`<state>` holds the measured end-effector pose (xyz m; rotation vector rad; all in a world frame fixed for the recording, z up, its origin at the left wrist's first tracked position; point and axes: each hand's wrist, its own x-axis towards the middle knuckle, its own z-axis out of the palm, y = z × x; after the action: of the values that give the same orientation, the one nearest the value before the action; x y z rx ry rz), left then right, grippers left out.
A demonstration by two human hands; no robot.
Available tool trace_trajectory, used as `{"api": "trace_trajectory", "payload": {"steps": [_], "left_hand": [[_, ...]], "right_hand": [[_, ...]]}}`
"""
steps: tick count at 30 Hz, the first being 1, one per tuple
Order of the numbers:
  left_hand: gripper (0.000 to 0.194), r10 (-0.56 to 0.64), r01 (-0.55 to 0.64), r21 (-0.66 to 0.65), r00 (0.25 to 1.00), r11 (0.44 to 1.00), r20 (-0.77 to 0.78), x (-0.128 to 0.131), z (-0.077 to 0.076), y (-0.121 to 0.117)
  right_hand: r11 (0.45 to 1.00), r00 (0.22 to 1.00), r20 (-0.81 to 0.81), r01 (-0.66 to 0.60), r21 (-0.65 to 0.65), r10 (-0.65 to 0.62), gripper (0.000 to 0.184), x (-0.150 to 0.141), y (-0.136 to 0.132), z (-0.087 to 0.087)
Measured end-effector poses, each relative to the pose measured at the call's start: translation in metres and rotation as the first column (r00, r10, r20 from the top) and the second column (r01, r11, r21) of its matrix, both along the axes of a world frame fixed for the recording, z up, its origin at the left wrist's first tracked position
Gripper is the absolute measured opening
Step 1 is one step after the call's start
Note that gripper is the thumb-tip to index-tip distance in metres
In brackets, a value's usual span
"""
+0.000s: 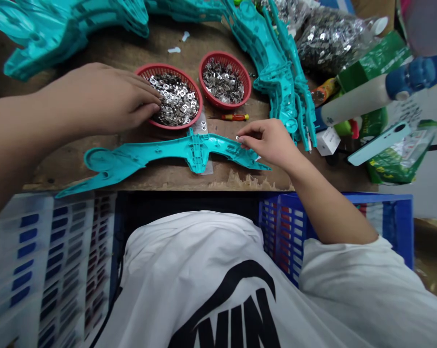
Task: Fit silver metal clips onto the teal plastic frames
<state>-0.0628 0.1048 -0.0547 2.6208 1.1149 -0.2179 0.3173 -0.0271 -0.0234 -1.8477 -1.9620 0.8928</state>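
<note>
A long turquoise plastic part [146, 151] lies along the front edge of the wooden table. Over its right end, my right hand [267, 142] pinches a small metal clip [237, 137] between thumb and fingertips. My left hand [113, 99] reaches over the left rim of a red basket [200, 99] heaped with small shiny metal clips [177, 99]. Its fingers are bent together at the pile, and whether a clip is between them is hidden. A second red basket [248, 92] of metal clips stands to the right.
More turquoise parts [272, 67] are stacked at the back and right. A red-and-yellow screwdriver [235, 117] lies below the baskets. A white bottle [356, 99], a phone [380, 143] and a bag of clips [334, 36] crowd the right. Crates [401, 232] stand below the table.
</note>
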Motion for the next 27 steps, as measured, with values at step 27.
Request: {"api": "trace_trajectory", "payload": {"steps": [27], "left_hand": [[0.115, 0.039, -0.037, -0.061, 0.999, 0.997, 0.029, 0.014, -0.008, -0.013]], "right_hand": [[0.998, 0.998, 0.060, -0.037, 0.042, 0.034, 0.017, -0.006, -0.001, 0.001]]}}
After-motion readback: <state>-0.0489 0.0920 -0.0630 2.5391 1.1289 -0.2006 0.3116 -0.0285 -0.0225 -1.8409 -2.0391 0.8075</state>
